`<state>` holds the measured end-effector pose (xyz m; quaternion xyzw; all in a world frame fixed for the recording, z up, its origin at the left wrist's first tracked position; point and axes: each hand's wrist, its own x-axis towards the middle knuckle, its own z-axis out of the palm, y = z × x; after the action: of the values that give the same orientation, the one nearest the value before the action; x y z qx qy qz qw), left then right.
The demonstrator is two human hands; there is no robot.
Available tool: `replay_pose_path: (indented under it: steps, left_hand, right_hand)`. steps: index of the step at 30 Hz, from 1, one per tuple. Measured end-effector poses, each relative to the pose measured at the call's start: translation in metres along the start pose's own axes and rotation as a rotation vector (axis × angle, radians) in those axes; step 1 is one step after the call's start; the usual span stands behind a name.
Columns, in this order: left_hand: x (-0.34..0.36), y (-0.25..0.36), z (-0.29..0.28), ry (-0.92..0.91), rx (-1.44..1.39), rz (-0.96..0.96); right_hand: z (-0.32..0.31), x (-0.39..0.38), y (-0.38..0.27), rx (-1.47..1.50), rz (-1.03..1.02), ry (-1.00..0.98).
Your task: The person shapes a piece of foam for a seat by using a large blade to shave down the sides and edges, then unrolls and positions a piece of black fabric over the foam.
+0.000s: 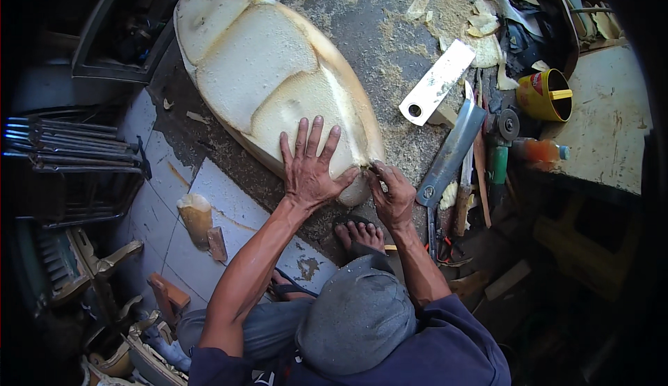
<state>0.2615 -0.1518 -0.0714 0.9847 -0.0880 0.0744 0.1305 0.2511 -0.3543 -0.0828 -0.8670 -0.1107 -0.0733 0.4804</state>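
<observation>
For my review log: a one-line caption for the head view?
Left hand flat on a pale carved wooden slab, right hand at its edge.

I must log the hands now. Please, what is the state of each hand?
Left hand: open, fingers spread, flat on the foam seat.
Right hand: closed at the seat's edge; what it grips cannot be told.

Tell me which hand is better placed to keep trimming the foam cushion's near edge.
Probably the right hand: it pinches at the foam cushion edge, while the left hand lies flat, fingers spread, on top.
</observation>
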Motion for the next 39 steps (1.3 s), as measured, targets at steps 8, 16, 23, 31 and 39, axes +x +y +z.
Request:
replay_pose_path:
  steps: [8,16,23,31,39]
  left_hand:
    - [0.002,0.002,-0.004,-0.031,0.017,-0.035]
    - [0.002,0.001,-0.004,-0.041,-0.013,-0.045]
    - [0.002,0.009,-0.002,-0.043,0.021,-0.097]
    - [0.003,0.009,-0.001,-0.040,0.013,-0.107]
    - [0.007,0.015,-0.003,-0.060,-0.024,-0.152]
  right_hand:
    - [-0.003,0.012,0.000,-0.028,-0.095,-0.043]
    - [-0.004,0.014,-0.003,-0.039,-0.127,-0.027]
    - [0.003,0.006,0.001,-0.050,-0.083,0.021]
    - [0.003,0.006,-0.004,-0.071,-0.096,-0.011]
    - [0.014,-0.006,-0.002,-0.079,-0.043,0.028]
